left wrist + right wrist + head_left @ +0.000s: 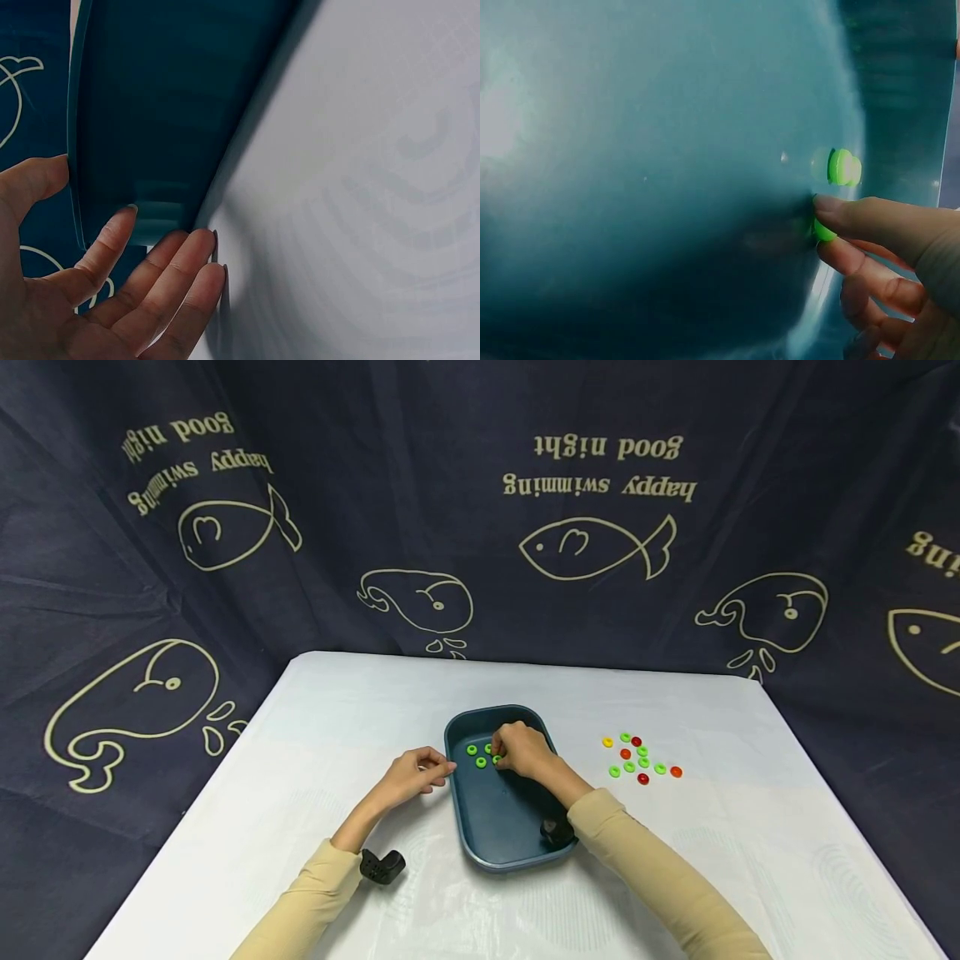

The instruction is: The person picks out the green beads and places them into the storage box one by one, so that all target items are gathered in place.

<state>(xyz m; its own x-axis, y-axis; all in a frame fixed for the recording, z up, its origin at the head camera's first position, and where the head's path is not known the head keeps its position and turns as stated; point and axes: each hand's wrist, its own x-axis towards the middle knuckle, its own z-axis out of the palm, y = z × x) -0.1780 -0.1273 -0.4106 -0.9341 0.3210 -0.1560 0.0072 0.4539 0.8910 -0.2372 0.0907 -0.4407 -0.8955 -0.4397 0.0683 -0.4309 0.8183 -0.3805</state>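
Beige cloth sleeve [660,868] crosses blue rectangular plastic tray [491,818]; inside, right hand [527,752] pinches green plastic ring [824,231], room nearward; relaxed left hand [410,776] touches tray's left edge.

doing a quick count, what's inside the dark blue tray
Four green rings show toward the far end of the dark blue tray, one pinched by the right hand. Anything beneath that hand, its sleeve or the black wrist camera is covered.

Dark blue cloth [337,452], pale fish outlines [592,548], whale outlines [135,710], upside-down lettering [600,487], white tabletop [750,827]
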